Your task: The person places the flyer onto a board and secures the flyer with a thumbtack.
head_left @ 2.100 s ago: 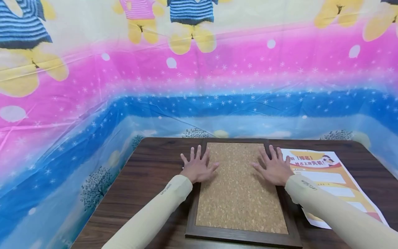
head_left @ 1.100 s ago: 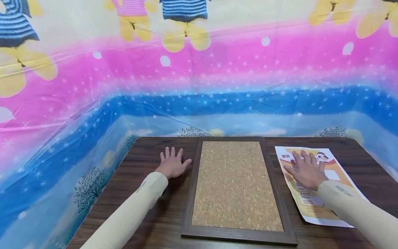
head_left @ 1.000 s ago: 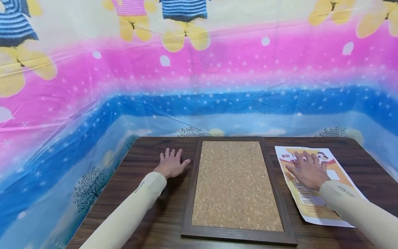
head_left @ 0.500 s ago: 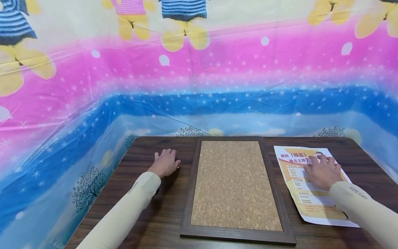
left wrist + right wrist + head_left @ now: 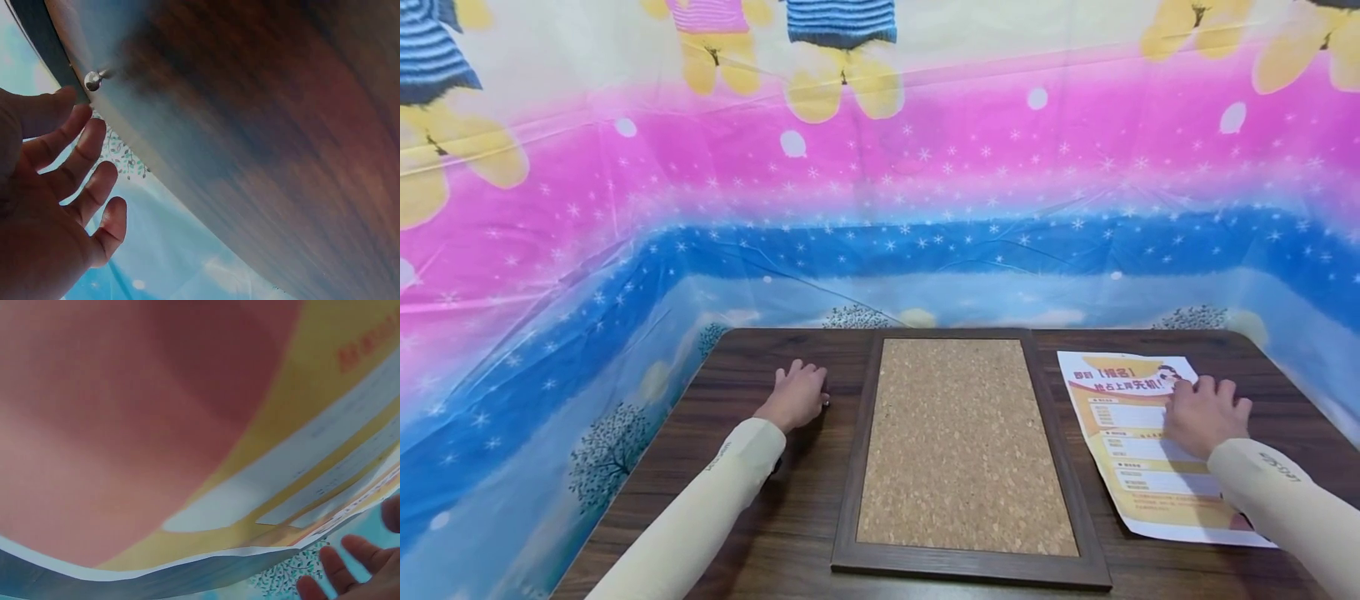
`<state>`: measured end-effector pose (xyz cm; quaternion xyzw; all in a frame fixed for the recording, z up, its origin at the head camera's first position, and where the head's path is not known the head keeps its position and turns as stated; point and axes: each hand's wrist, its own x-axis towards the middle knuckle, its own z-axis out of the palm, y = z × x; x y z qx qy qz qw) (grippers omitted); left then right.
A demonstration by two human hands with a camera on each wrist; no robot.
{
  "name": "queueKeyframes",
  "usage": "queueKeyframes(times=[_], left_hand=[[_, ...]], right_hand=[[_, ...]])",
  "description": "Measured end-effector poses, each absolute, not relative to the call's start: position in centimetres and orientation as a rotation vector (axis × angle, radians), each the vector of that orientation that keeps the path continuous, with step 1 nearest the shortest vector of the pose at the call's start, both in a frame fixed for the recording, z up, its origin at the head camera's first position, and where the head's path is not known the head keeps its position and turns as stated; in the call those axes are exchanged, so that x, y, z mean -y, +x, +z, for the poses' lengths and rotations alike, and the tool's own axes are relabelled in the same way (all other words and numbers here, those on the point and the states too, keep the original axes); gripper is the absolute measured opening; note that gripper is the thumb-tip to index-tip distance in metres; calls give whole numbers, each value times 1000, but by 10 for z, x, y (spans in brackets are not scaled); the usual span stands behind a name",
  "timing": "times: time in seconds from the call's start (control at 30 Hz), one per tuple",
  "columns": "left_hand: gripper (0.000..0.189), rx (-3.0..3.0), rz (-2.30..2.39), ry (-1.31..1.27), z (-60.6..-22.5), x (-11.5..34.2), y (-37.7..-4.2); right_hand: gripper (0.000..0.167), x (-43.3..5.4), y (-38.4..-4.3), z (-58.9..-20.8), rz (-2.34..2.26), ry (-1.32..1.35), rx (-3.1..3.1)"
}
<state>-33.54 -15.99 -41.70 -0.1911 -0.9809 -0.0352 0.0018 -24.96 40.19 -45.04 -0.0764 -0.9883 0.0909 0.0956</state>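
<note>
In the head view, my left hand (image 5: pixel 793 396) is low over the table left of the cork board (image 5: pixel 966 442), its fingers loosely bent. By its thumb is a small shiny metal piece with a round head (image 5: pixel 94 80), like a pushpin. The left wrist view shows it just past the thumb and index fingertips, apart from them. My right hand (image 5: pixel 1208 417) hovers over the right side of the printed poster (image 5: pixel 1138 500), fingers spread and half bent. Only part of that hand shows in the right wrist view, beyond the poster's edge. Neither hand holds anything.
The board, in a dark wooden frame (image 5: pixel 970 567), lies in the middle of the dark wood table (image 5: pixel 805 517). The poster lies to its right, its lower left edge lifted slightly. A printed cloth backdrop (image 5: pixel 880 192) in pink and blue surrounds the table's far and side edges.
Both hands have moved outward off the board, the left to bare table, the right across the poster. Their fingers went from spread flat to loosely bent. The board and poster stay in place.
</note>
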Motion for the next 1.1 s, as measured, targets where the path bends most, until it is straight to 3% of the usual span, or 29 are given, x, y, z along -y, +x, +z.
queueKeyframes(times=[0.43,1.1], left_hand=[[10,3084,-97,-651,-420,162,-331],[15,3059,-121,-658,-424,161,-333]], right_hand=[[68,-433,-244,-452,172,-461,3015],[67,-440,-247,-448,207,-583,3112]])
